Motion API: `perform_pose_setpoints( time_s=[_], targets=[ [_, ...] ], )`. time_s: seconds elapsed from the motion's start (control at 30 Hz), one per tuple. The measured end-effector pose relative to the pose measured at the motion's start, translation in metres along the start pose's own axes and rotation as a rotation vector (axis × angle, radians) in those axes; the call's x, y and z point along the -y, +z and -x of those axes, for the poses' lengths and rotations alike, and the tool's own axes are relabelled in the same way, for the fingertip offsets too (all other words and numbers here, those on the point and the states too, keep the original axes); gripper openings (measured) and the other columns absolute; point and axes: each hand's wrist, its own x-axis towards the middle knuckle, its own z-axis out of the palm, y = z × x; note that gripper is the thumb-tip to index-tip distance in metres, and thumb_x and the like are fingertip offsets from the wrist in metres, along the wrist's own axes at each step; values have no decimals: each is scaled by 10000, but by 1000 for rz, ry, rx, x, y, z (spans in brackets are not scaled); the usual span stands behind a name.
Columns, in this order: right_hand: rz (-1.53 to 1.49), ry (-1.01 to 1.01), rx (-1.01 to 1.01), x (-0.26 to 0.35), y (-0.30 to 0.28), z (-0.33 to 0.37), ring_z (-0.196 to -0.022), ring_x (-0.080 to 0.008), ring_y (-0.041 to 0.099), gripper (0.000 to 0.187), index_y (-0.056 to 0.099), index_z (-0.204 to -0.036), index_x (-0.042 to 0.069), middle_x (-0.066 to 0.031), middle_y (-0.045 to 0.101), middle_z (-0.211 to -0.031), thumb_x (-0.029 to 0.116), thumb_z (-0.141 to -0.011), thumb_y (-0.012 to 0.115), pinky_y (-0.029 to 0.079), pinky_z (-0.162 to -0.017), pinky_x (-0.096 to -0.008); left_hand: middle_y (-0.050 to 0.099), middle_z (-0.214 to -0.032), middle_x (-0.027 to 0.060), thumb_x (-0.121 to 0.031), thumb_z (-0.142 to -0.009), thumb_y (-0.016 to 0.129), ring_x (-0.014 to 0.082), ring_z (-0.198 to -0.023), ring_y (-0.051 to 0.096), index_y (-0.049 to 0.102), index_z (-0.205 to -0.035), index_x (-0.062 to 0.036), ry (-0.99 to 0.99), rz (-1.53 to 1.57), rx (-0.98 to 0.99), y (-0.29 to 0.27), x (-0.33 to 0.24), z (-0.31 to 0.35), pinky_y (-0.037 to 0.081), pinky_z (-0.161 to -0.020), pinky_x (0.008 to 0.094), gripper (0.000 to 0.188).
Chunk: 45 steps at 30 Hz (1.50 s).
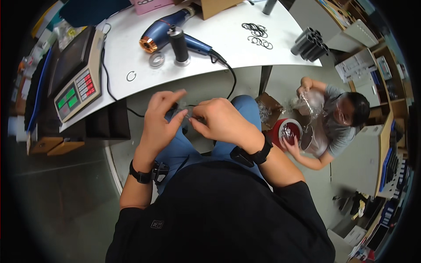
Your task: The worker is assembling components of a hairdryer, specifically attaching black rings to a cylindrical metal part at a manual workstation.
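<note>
Both my hands meet above my lap, just off the near edge of the white table. My left hand (pixel 160 120) has its fingers stretched and its thumb apart from them. The tip of that thumb is beside a small, clear piece of plastic (pixel 185 110), too blurred to name. My right hand (pixel 219 118) is curled, thumb and forefinger pinched at the same spot; what they pinch is mostly hidden. On the table beyond are a black cylinder with a metal base (pixel 179 47), a roll of tape (pixel 156 59) and a single black ring (pixel 131 76).
A blue hair dryer (pixel 164 30) lies on the table, its cord hanging over the edge. Left stands a scale (pixel 76 83); right are black rings (pixel 256 31) and dark tubes (pixel 309 44). A co-worker (pixel 340 109) sits right, handling clear plastic by a red bucket (pixel 276 133).
</note>
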Motion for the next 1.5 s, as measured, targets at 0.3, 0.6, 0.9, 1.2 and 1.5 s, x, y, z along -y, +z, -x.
perform_pose_setpoints(
  time_s=[0.3, 0.6, 0.9, 1.2, 1.5],
  targets=[
    [314, -133, -79, -11, 12, -2, -706, -365, 658, 218, 634, -712, 17, -136, 642, -719, 177, -831, 722, 535, -655, -468, 626, -813, 112, -45, -799, 669, 323, -776, 613, 655, -965, -61, 201, -441, 134, 10, -12, -7, 464, -696, 418, 167],
    [371, -187, 242, 10, -51, -30, -750, -370, 673, 249, 713, -810, 16, -145, 680, -799, 248, -769, 791, 548, -697, -457, 656, -787, 130, -119, -799, 647, 344, -783, 649, 650, -867, -42, 292, -273, 331, -21, -14, -42, 499, -716, 437, 102],
    [447, -269, 165, 41, -120, -98, -681, -318, 641, 353, 757, -947, -22, -174, 660, -717, 327, -893, 760, 508, -658, -401, 693, -830, 145, -120, -806, 638, 351, -792, 678, 686, -957, -42, 387, -424, 225, -92, -41, -99, 535, -720, 426, 177],
    [514, -235, 32, 56, -175, -160, -613, -223, 523, 720, 745, -937, -62, -142, 567, -648, 611, -1034, 510, 429, -606, -375, 693, -817, 244, -65, -810, 586, 410, -774, 688, 670, -901, 8, 471, -402, 97, -136, -80, -161, 546, -694, 445, 143],
    [636, -185, 52, 59, -166, -162, -659, -301, 568, 816, 754, -1002, -58, -156, 575, -676, 702, -1010, 457, 442, -633, -408, 694, -847, 266, -76, -805, 587, 434, -823, 691, 670, -925, 9, 355, -482, 193, -137, -84, -154, 550, -737, 476, 169]
  ],
)
